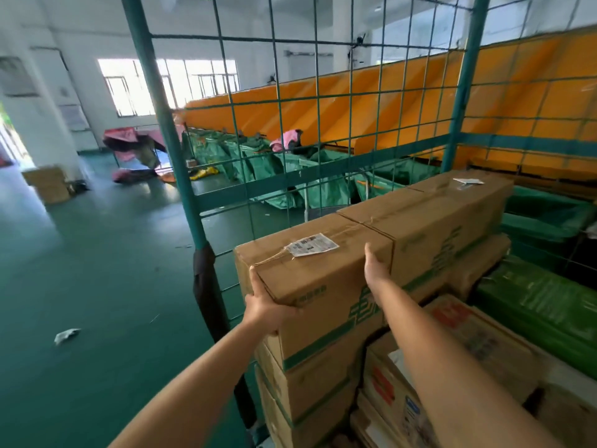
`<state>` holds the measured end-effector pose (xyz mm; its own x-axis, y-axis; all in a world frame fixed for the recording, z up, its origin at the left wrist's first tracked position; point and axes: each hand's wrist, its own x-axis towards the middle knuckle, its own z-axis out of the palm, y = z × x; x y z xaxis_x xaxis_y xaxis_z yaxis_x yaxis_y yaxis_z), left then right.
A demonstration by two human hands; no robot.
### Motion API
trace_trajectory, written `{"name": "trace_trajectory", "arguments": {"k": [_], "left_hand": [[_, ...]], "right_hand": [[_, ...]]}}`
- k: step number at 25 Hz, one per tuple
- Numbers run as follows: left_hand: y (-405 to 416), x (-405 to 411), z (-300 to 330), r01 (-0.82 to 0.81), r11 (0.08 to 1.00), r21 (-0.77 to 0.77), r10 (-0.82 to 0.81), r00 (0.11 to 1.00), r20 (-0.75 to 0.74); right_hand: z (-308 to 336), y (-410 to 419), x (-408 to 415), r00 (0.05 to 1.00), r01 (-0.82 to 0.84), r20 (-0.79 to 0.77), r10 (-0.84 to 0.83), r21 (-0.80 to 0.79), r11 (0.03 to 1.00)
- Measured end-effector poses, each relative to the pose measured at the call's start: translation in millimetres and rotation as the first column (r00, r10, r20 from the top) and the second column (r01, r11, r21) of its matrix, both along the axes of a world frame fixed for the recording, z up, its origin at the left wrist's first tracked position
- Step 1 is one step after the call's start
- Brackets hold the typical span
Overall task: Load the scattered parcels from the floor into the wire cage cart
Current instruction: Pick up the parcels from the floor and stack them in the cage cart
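Label print (311, 244) too blurred to read

From my remote feed: a green-framed wire cage cart (323, 176) stands on a glossy green floor (97, 253), stacked cardboard boxes (323, 383) inside it. A crumpled paper scrap (66, 335) lies on the floor near the cart; further cartons (48, 184) and green sacks (258, 163) rest well beyond it.
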<state>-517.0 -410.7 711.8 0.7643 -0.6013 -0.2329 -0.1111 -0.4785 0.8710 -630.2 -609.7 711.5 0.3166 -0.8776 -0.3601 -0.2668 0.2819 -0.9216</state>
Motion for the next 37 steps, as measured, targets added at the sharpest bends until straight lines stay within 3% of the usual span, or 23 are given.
{"name": "trace_trajectory", "arguments": {"k": [4, 8, 11, 14, 17, 22, 27, 30, 33, 37], "left_hand": [[-4, 6, -4, 0.019, 1.0, 0.024, -0.019, 1.0, 0.011], [-8, 6, -3, 0.037, 0.997, 0.065, -0.038, 0.999, 0.017], [-7, 5, -4, 0.03, 0.995, 0.091, -0.031, 1.0, 0.006], [-4, 3, -3, 0.031, 0.995, 0.09, -0.031, 1.0, -0.005], [-1, 2, -1, 0.038, 0.996, 0.081, -0.036, 0.999, -0.024], [3, 1, 2, 0.066, 0.985, 0.16, -0.086, 0.989, 0.121], [26, 14, 44, 0.319, 0.855, 0.409, -0.41, 0.899, 0.156], [40, 33, 66, 0.207, 0.936, 0.284, -0.299, 0.893, 0.336], [51, 41, 75, 0.118, 0.974, 0.193, -0.191, 0.886, 0.423], [80, 45, 62, 0.024, 0.998, 0.058, -0.045, 0.922, 0.385]], "right_hand": [[5, -17, 22, 0.995, 0.026, -0.1, -0.017, 0.084, 0.996], [4, -16, 25, 0.985, 0.039, -0.171, -0.031, 0.043, 0.998], [6, -17, 20, 0.986, -0.085, -0.146, 0.079, -0.031, 0.996], [18, -7, 16, 0.983, -0.069, -0.174, 0.058, -0.056, 0.996], [26, 16, 10, 0.985, -0.02, -0.169, 0.021, 0.008, 1.0], [33, 44, -10, 0.992, -0.096, -0.072, 0.103, 0.091, 0.991], [66, 60, -29, 0.992, -0.12, -0.049, 0.12, 0.005, 0.993], [77, 76, -28, 0.988, -0.152, -0.012, 0.151, -0.062, 0.986], [83, 97, -23, 0.983, -0.182, 0.004, 0.184, -0.131, 0.975], [83, 119, -16, 0.97, -0.236, 0.001, 0.241, -0.204, 0.95]]}}
